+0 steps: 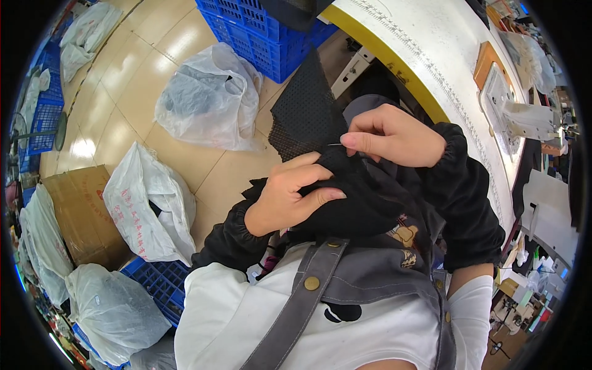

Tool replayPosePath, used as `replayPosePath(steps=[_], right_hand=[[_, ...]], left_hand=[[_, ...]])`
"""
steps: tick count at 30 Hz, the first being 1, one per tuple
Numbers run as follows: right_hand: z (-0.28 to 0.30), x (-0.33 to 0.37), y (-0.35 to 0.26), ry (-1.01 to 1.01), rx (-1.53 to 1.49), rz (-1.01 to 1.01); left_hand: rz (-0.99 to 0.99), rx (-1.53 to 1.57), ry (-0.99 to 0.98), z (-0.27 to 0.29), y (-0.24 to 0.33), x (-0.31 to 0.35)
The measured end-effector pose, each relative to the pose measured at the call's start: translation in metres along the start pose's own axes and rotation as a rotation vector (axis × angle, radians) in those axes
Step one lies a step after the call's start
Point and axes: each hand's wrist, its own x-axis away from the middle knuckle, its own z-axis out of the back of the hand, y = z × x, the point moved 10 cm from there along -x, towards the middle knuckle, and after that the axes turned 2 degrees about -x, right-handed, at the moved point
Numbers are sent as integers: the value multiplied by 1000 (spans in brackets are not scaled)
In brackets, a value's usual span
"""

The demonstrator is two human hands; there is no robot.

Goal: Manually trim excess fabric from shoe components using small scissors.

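Observation:
My left hand (290,192) is closed on a black fabric piece (364,206) bunched over my lap, its thumb and fingers gripping the cloth from the left. A panel of black perforated mesh (306,108) stands up beyond the fingers and hangs off toward the floor. In a pinch between thumb and forefinger, my right hand (391,137) has a thin, shiny, needle-like metal tool (333,144). The tool's tip points left, at the fabric just beyond my left fingers. Its far end is hidden in my right hand.
A white table (425,55) with a yellow edge and a ruler scale curves along the right, carrying a sewing machine (521,120). Stacked blue crates (246,37) stand ahead. On the tiled floor at left are white plastic bags (209,98), a cardboard box (83,213) and another blue crate (161,282).

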Motion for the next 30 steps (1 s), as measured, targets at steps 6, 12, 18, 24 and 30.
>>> replayPosePath(steps=[6,12,18,24,30], right_hand=[[1,-10,-6,-2,16,35],[1,-17,-9,-12,92,103],[53,-14,-18,205,15,147],[62,-69,-86,523,466,490],[68,-105,-47,451,284,137]], left_hand=[[4,-19,-8,1,1,-1],[-5,-26,-20,0,3,-3],[18,27,-93,-6,-3,3],[-30,23,-182,-26,4,-3],[-23,-36,-172,-9,2,-1]])
